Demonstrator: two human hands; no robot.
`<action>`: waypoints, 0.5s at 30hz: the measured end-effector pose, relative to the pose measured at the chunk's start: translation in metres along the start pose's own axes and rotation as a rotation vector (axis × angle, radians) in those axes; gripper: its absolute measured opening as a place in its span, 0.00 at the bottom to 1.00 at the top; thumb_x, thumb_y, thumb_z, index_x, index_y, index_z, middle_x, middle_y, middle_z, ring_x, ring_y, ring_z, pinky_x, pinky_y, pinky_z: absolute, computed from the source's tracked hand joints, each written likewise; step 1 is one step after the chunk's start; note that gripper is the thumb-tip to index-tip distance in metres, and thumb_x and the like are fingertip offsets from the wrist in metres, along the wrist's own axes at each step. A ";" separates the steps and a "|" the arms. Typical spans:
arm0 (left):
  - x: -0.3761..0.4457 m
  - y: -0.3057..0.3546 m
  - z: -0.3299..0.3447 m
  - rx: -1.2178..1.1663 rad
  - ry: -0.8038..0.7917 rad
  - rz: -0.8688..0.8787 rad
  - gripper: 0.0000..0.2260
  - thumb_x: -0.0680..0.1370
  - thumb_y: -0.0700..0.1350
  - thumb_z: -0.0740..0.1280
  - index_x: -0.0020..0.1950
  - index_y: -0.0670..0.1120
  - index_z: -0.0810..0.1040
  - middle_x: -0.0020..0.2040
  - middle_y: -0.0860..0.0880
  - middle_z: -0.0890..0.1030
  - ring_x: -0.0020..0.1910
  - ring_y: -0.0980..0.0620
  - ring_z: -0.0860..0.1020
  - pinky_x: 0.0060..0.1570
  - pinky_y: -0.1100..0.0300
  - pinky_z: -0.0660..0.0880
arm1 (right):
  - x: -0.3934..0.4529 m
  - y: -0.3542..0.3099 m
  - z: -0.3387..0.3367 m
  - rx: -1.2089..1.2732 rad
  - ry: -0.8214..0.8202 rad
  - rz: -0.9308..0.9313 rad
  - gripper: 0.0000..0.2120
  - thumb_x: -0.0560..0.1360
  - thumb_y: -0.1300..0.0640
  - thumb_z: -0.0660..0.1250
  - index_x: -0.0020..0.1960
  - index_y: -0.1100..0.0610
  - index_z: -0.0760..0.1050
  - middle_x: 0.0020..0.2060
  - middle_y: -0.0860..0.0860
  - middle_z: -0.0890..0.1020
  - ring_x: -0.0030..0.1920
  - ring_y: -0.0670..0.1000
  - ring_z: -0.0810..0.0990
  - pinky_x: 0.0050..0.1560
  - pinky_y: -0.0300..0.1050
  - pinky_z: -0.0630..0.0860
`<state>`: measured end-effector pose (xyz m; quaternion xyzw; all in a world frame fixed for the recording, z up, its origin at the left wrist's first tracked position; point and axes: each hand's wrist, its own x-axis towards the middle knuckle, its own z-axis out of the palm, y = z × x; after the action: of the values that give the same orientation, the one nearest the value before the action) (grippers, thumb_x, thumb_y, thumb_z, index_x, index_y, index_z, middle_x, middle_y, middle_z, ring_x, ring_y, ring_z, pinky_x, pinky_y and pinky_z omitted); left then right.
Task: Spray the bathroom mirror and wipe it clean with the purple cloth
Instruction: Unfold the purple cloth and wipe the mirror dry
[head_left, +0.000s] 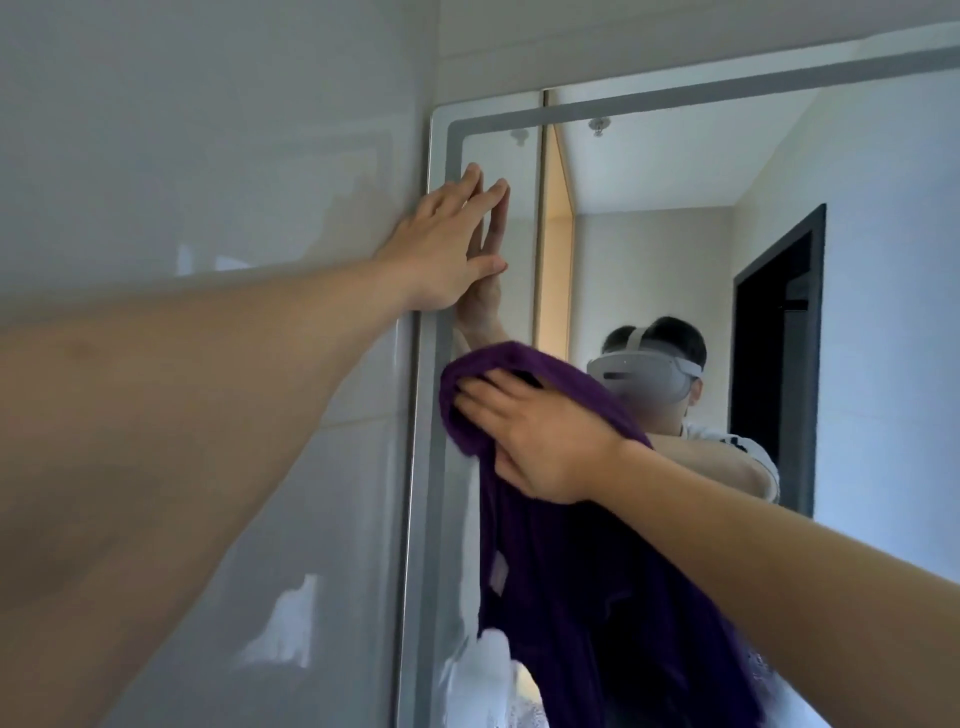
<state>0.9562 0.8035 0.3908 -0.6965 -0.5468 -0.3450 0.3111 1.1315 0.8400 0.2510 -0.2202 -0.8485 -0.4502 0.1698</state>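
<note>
I'm pressing the purple cloth (545, 519) flat against the mirror (649, 249) near its left edge with my right hand (540, 436), fingers spread. My left hand (447, 244), fingers straight, is bracing on the mirror's upper-left frame beside the wall (208, 156).

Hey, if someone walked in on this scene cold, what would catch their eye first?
First the purple cloth, pressed against the lower left part of the mirror by the right hand, with most of it hanging down below. Next, the left hand, fingers straight, braced flat on the mirror's upper left edge beside the white wall. The reflection shows the person wearing a white headset.
</note>
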 end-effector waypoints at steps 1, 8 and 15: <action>-0.001 0.002 -0.001 0.029 -0.014 -0.010 0.36 0.84 0.58 0.62 0.84 0.57 0.44 0.85 0.52 0.41 0.84 0.46 0.43 0.81 0.42 0.49 | 0.002 0.004 -0.004 -0.006 0.017 0.049 0.33 0.78 0.50 0.61 0.80 0.58 0.58 0.79 0.56 0.62 0.79 0.59 0.58 0.78 0.53 0.51; -0.055 0.030 0.026 0.074 -0.081 0.138 0.43 0.79 0.68 0.63 0.83 0.61 0.38 0.84 0.50 0.37 0.83 0.43 0.38 0.80 0.43 0.41 | 0.013 -0.044 0.011 0.136 0.163 0.375 0.34 0.74 0.53 0.63 0.78 0.59 0.62 0.76 0.58 0.67 0.77 0.59 0.62 0.76 0.52 0.49; -0.084 0.003 0.033 0.159 -0.224 0.052 0.46 0.76 0.71 0.64 0.81 0.65 0.34 0.83 0.49 0.33 0.83 0.42 0.36 0.80 0.42 0.42 | -0.015 -0.124 0.072 0.167 -0.060 0.247 0.36 0.64 0.45 0.73 0.70 0.57 0.76 0.69 0.53 0.78 0.69 0.53 0.66 0.76 0.48 0.48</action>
<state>0.9503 0.7840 0.3031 -0.7177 -0.5855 -0.2127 0.3112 1.0729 0.8355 0.1196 -0.3216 -0.8541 -0.3469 0.2161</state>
